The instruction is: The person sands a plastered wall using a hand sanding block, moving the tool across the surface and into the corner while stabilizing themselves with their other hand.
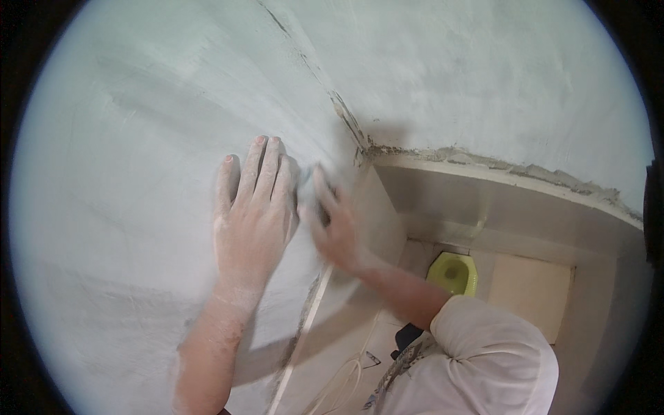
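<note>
My left hand (252,197) lies against the pale grey plastered wall (131,173), its fingers stretched out and pointing up the wall. White dust coats its skin. Just to its right, my right hand (339,228) is close to the same wall near the inner corner, with its arm crossing in from the lower right. Motion smears its fingers, and a dark gap shows between them. A faint bluish blur (305,176) lies between the two hands; whether it is a held thing or a shadow cannot be made out.
A cracked, rough corner joint (344,117) runs upward between two plastered walls. Broken plaster borders the tile edge (512,169) at right. Far below are a yellow-green squat toilet (453,273), a beige panel (532,290), a pale hose or cable (346,377) and a black object (408,337).
</note>
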{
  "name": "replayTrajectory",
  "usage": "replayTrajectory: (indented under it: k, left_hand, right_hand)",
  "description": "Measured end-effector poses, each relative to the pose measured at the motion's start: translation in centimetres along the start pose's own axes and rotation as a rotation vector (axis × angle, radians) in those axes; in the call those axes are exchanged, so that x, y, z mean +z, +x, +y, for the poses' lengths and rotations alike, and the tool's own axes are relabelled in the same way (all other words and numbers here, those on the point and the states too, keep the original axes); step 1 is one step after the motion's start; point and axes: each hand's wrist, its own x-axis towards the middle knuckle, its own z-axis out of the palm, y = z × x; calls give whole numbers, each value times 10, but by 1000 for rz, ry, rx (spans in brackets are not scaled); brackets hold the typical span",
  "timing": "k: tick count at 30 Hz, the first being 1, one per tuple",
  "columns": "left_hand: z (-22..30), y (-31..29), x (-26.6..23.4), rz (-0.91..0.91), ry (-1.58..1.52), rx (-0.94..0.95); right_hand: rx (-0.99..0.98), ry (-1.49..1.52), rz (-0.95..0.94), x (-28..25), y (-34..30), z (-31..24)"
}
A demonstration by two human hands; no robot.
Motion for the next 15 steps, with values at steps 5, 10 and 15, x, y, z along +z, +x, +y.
replayTrajectory:
  k: [5,10,15]
  left_hand:
    - [-4,-7,0,51,69,4]
    - [-3,-5,6,83,65,27]
    - [-5,-3,11,120,33,43]
  right_hand:
    - [68,-162,12,-15,-6,40]
    - [249,-37,95,-14,61,27]
    - [-143,79,13,3,-3,21]
